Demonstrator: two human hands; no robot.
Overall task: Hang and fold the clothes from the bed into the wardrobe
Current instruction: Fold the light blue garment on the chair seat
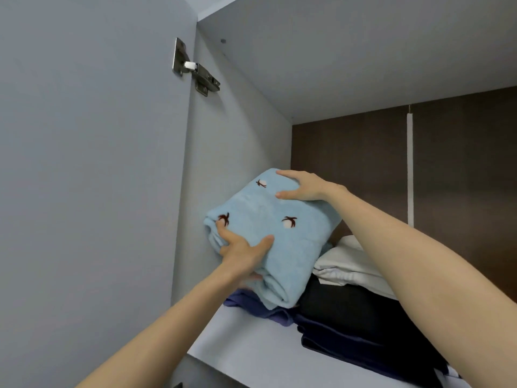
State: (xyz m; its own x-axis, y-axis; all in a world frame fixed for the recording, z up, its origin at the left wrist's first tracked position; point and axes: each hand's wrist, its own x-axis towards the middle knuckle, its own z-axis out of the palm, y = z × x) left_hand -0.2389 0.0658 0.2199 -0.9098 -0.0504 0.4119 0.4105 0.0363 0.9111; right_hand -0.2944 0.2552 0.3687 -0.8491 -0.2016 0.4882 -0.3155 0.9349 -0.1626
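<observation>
Your left hand [243, 253] grips the near edge of the folded light-blue towel [296, 247], thumb on top and fingers underneath. Your right hand [302, 186] lies flat on its far end, fingers spread. The towel rests tilted on a purple garment [246, 301] at the left of the wardrobe shelf [251, 345], beside a dark stack [349, 312] topped with white clothes [344, 264].

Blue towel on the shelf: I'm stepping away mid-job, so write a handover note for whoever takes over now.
Hands: the left hand grips the folded blue towel at its near corner; the right hand rests flat on its far top.
The towel lies over a purple garment on the wardrobe shelf, beside the white and dark folded stack.
Done: several folded pieces shelved.
Left: settle the towel and let go; the bed and hanging space are out of view.
</observation>
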